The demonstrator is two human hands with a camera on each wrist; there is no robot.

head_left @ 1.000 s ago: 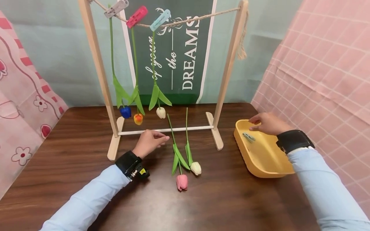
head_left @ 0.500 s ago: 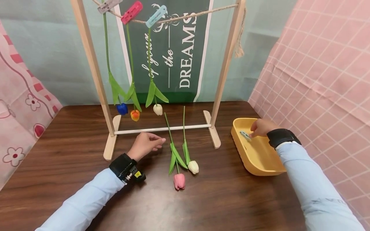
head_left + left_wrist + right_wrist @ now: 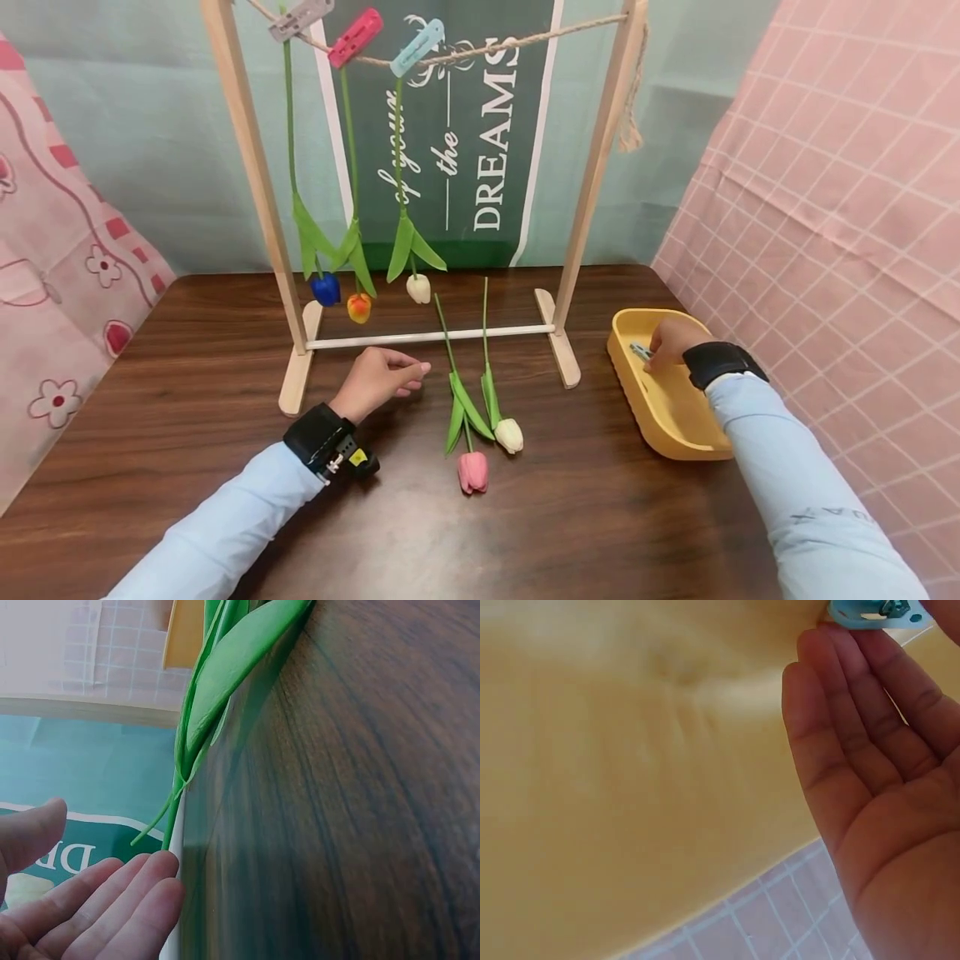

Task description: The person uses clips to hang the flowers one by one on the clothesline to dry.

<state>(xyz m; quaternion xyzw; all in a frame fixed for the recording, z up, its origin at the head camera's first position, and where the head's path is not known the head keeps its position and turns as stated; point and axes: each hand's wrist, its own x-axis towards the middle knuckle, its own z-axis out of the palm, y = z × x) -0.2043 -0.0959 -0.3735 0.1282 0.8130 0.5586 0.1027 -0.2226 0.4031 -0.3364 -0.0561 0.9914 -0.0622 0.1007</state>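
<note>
In the head view my right hand (image 3: 672, 343) reaches into the yellow tray (image 3: 663, 417) and pinches a light blue clothespin (image 3: 641, 351). The right wrist view has that clothespin (image 3: 877, 613) at the fingertips, partly cut off by the frame's top. My left hand (image 3: 381, 381) holds nothing, its thumb apart from the loosely bent fingers in the left wrist view. Just right of it lie a pink tulip (image 3: 472, 472) and a white tulip (image 3: 509, 436), stems pointing away. A green leaf (image 3: 232, 671) rises beyond the left fingertips.
A wooden stand (image 3: 600, 167) carries a rope (image 3: 525, 40). Grey (image 3: 301, 18), red (image 3: 356, 37) and blue (image 3: 417, 47) clothespins hang a blue tulip (image 3: 326, 289), an orange tulip (image 3: 359, 308) and another white tulip (image 3: 418, 289) heads down. A white rod (image 3: 405, 338) joins the stand's feet.
My right hand has come down from above the tray to the clothespin and taken hold of it. The left hand has shifted slightly away from the tulips.
</note>
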